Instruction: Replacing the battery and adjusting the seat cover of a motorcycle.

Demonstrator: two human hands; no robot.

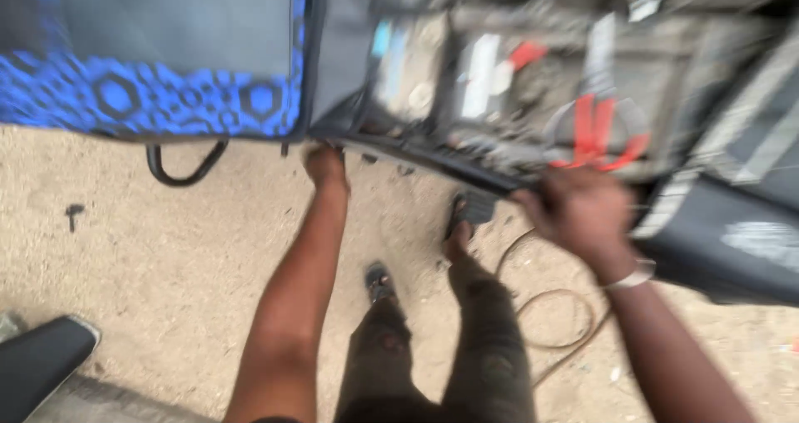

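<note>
Nearest, the person's legs stand on the sandy ground [166,257], one foot on a small pedal [476,207] beside a loose cable [558,306], likely to brace against the vehicle. The left hand [325,165] is curled under the lower edge of the open compartment [516,90], seemingly steadying it. The right hand [578,211], blurred, closes over the same dark rim just below the red wires [595,132]; beyond lies the blue-patterned seat [150,98].

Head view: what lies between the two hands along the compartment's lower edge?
Between left hand and right hand, the dark edge runs, a foot below it.
</note>
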